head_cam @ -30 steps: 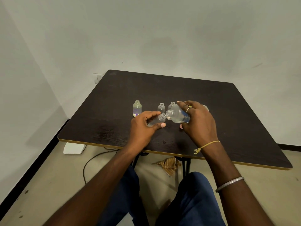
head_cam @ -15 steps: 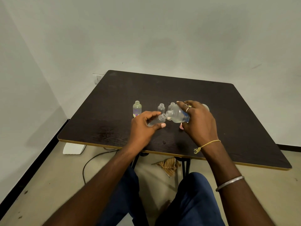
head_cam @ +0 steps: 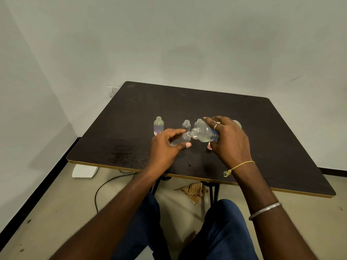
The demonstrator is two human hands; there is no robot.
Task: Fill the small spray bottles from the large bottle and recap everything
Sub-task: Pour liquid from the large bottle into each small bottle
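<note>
A dark brown wooden table (head_cam: 131,109) with a thin yellow rim stands in a corner between white walls. Both hands are over the middle of the table, a little toward its near edge.

The left hand (head_cam: 166,147) has its fingers and thumb curled round a small clear plastic bottle (head_cam: 181,140). The thumb lies under it and the fingers lie over it. This bottle leans over, with its open neck pointing up and to the right.

The right hand (head_cam: 230,142) is wrapped round a big clear plastic bottle with a blue label (head_cam: 203,131). The big bottle lies almost on its side, with its open mouth to the left. The mouth is right at the small bottle's neck. I cannot tell if they touch, or if water is running.

Three more bottles stand upright toward the far edge, all with open necks. A small bottle with a purple shine at the bottom (head_cam: 158,126) stands alone on the left. A middle small clear bottle (head_cam: 186,125) is just behind the left fingertips. A third small clear bottle (head_cam: 198,121) is partly hidden behind the big one.

The right hand wears a gold ring (head_cam: 217,122), and a yellow thread (head_cam: 238,166) goes round its wrist.

On the floor below the near edge lie a white block (head_cam: 84,170), a black cable (head_cam: 105,186) and a striped brown cloth (head_cam: 194,191).
</note>
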